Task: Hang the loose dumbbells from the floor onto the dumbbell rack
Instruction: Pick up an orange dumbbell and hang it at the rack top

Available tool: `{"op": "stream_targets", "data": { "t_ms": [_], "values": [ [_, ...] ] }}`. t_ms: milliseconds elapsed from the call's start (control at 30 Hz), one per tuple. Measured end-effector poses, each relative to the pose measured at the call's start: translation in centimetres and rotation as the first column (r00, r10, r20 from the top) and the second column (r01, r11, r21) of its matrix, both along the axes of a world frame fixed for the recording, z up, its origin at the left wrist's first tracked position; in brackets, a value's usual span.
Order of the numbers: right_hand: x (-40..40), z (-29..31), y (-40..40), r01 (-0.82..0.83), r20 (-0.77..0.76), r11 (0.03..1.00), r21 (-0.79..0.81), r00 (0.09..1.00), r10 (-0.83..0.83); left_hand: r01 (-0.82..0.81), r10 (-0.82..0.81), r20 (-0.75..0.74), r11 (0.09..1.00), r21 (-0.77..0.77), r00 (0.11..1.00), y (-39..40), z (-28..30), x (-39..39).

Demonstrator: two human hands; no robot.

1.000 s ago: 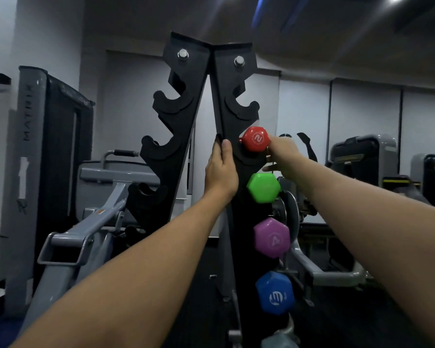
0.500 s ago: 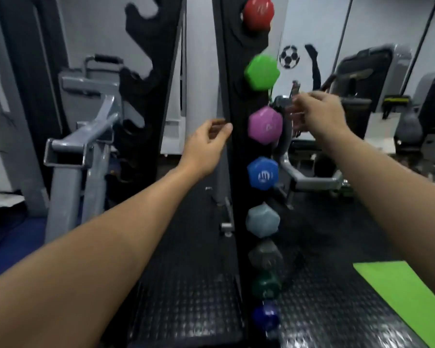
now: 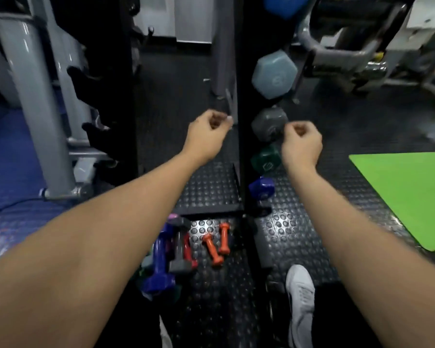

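Loose dumbbells lie on the studded black floor at the foot of the black dumbbell rack [image 3: 241, 101]: two small orange dumbbells [image 3: 217, 243], a red one [image 3: 189, 249], a dark grey one [image 3: 180, 254] and a larger purple one [image 3: 160, 262]. On the rack's right side hang a pale blue dumbbell [image 3: 274, 74], a grey one [image 3: 268, 123], a dark green one [image 3: 265, 162] and a small blue one [image 3: 261, 188]. My left hand [image 3: 207, 136] hovers left of the rack post, fingers curled, empty. Just right of the grey dumbbell is my right hand [image 3: 301, 144], also curled and empty.
A grey exercise machine frame [image 3: 40, 101] stands at the left on blue flooring. A green mat [image 3: 407, 194] lies at the right. More gym machines [image 3: 349, 46] stand behind the rack. My white shoe [image 3: 300, 300] is on the floor below the rack base.
My view has swung down from the rack's top to its base and the floor. Both hands left the red dumbbell and rack, dropped lower and curled shut, holding nothing.
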State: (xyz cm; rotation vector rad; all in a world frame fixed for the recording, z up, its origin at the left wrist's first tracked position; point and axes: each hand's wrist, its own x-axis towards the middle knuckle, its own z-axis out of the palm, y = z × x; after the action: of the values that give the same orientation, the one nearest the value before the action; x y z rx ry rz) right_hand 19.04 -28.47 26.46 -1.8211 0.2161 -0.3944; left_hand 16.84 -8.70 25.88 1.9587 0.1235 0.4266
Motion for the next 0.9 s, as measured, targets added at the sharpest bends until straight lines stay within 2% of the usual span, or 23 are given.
{"op": "stream_targets", "data": {
  "t_ms": [67,200,300,467,567,700,900],
  "values": [
    [-1.3,-5.6,0.1,-0.006,-0.078,0.999,0.039,0.997,0.009,0.025,-0.023,-0.115,1.000,0.018,0.993,0.0,-4.1,-0.5],
    [-2.5,-17.7,1.0,-0.030,-0.352,0.992,0.125,0.933,0.072,0.095,-0.077,-0.330,0.995,0.040,0.941,-0.3,-12.5,-0.8],
    [-3.9,-26.0,1.7,0.006,-0.567,0.977,0.212,0.815,0.118,0.154,-0.106,-0.478,0.986,0.061,0.872,-0.9,-18.7,0.0],
    [-4.7,-35.7,2.5,0.130,-0.761,0.940,0.314,0.627,0.168,0.246,-0.147,-0.617,0.966,0.078,0.773,-2.2,-27.6,2.8],
    [-4.7,-39.8,3.0,0.171,-0.835,0.934,0.314,0.519,0.186,0.256,-0.133,-0.690,0.963,0.078,0.711,-3.0,-32.3,4.2],
    [-5.5,-42.2,3.8,0.180,-0.860,0.916,0.359,0.445,0.249,0.296,-0.061,-0.737,0.935,0.193,0.673,-3.8,-36.4,5.3],
    [-5.8,-44.0,4.4,0.141,-0.849,0.952,0.271,0.501,0.168,0.388,-0.064,-0.806,0.897,0.212,0.588,-4.4,-40.3,5.7]
  ]
}}
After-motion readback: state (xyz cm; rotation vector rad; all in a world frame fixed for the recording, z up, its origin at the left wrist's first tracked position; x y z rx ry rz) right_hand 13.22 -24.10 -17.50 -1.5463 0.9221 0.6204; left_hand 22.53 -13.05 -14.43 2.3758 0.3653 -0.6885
